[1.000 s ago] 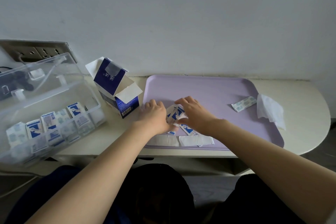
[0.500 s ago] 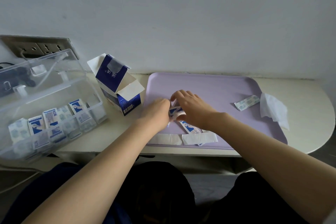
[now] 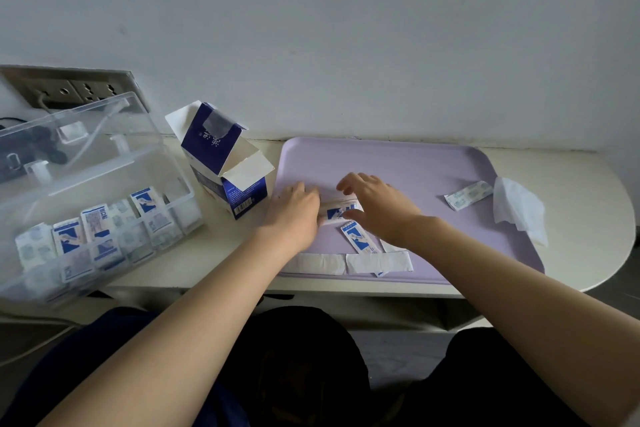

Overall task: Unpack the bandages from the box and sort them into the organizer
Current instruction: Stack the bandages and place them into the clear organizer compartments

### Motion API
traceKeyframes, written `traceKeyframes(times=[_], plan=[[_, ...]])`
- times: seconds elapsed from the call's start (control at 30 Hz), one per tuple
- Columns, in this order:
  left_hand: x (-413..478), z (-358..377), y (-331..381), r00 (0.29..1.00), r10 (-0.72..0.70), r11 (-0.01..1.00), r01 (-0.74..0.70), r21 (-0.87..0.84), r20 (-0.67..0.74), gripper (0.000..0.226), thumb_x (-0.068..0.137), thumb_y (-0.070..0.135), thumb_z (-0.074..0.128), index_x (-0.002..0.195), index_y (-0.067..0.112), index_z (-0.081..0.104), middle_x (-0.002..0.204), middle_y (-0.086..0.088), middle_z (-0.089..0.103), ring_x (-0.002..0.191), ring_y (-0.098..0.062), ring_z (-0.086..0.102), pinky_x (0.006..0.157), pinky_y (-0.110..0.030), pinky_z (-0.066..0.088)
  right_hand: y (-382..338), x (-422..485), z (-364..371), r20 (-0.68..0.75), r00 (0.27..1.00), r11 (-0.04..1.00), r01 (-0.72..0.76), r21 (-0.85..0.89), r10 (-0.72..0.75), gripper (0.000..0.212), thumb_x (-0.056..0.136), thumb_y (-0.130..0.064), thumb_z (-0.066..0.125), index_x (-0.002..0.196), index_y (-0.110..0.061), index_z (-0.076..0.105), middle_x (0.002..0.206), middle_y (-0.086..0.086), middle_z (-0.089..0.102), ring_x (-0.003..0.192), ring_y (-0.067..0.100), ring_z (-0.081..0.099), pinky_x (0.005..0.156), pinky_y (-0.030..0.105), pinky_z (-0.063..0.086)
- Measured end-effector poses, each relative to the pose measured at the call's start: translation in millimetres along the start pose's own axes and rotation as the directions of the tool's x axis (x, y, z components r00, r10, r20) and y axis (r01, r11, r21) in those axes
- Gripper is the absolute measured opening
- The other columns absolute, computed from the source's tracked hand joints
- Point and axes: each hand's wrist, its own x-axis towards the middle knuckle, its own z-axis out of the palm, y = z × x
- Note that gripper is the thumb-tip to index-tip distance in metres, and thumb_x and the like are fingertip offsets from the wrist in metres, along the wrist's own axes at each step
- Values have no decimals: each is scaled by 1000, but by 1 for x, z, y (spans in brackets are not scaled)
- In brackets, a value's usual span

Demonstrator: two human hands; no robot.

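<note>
On the lilac tray (image 3: pixel 415 163), the left grip (image 3: pixel 294 210) closes round the left end of a small bandage stack (image 3: pixel 341 211). The right grip (image 3: pixel 379 208) arches over its right end; whether it pinches cannot be told. Loose bandages (image 3: pixel 358 239) lie nearer on the tray. The open box (image 3: pixel 225 163) stands to the left on the bench (image 3: pixel 571 184), and the clear organizer (image 3: pixel 104 149), partly filled, is further left.

The organizer (image 3: pixel 114 156) sits at the table's (image 3: pixel 588 184) left, sockets (image 3: pixel 79 90) behind it, the box (image 3: pixel 221 156) between it and the tray (image 3: pixel 398 163); loose bandages (image 3: pixel 356 239) lie at the tray's near-left, a single bandage (image 3: pixel 468 195) and a tissue (image 3: pixel 517 206) at its right
</note>
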Motion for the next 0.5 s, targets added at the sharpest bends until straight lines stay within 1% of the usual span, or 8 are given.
traceKeyframes(times=[0.07, 0.13, 0.23, 0.3, 0.33, 0.37, 0.43, 0.5], plan=[[0, 1, 0, 1000, -2, 1000, 2, 13, 9, 26, 97, 23, 48, 117, 8, 49, 118, -12, 48, 110, -29, 47, 85, -36, 39, 2, 1, 4, 15, 1000, 1000, -21, -1, 22, 40, 93, -22, 55, 129, -15, 42, 131, 3, 48, 120, 21, 44, 98, 32, 37], [0, 4, 0, 1000, -10, 1000, 9, 29, 30, 20, 96, 18, 47, 114, 8, 50, 115, -12, 47, 108, -29, 47, 84, -36, 38, 3, 1, 10, 36, 997, 997, -64, 35, 63, 39, 92, -22, 57, 127, -13, 44, 128, 6, 48, 116, 23, 43, 95, 31, 38], [2, 11, 2, 997, -28, 999, 31, -45, 67, 15, 94, 8, 47, 109, 7, 50, 112, -12, 43, 107, -30, 44, 85, -38, 42, -2, 2, 20, 3, 993, 964, -118, 240, 120, 39, 90, -9, 57, 127, -8, 44, 128, 9, 47, 116, 23, 44, 90, 19, 34], [1, 13, 5, 996, -31, 994, 40, -105, 82, 19, 95, 7, 45, 114, 7, 47, 114, -13, 41, 109, -30, 42, 86, -39, 43, -7, 3, 25, -28, 990, 926, -119, 358, 138, 41, 87, 0, 56, 126, -5, 45, 129, 10, 47, 117, 23, 45, 82, 11, 29], [1, 13, 6, 996, -31, 990, 43, -135, 86, 22, 96, 7, 43, 118, 7, 45, 116, -14, 40, 111, -31, 40, 88, -39, 42, -10, 3, 27, -39, 990, 918, -110, 381, 135, 40, 86, 2, 55, 124, -5, 46, 128, 10, 48, 116, 23, 47, 81, 11, 30], [1, 12, 7, 996, -33, 985, 47, -164, 87, 23, 96, 8, 42, 120, 6, 44, 118, -15, 40, 113, -31, 40, 89, -39, 40, -12, 2, 28, -46, 991, 916, -101, 389, 129, 38, 86, 2, 54, 122, -5, 48, 126, 10, 50, 113, 24, 48, 82, 13, 33], [-1, 10, 7, 996, -45, 981, 59, -184, 80, 23, 97, 8, 41, 119, 6, 43, 119, -15, 40, 114, -31, 39, 87, -37, 38, -13, 2, 29, -63, 990, 926, -93, 367, 124, 30, 86, 1, 54, 115, -7, 55, 118, 10, 55, 108, 25, 51, 84, 24, 40], [-1, 9, 3, 997, -58, 994, 62, -94, 43, 20, 95, 9, 43, 115, 8, 44, 118, -14, 42, 111, -30, 39, 80, -33, 35, -9, 2, 29, -70, 989, 955, -105, 276, 129, 22, 88, -3, 54, 108, -9, 60, 109, 8, 61, 106, 25, 49, 84, 33, 43]])
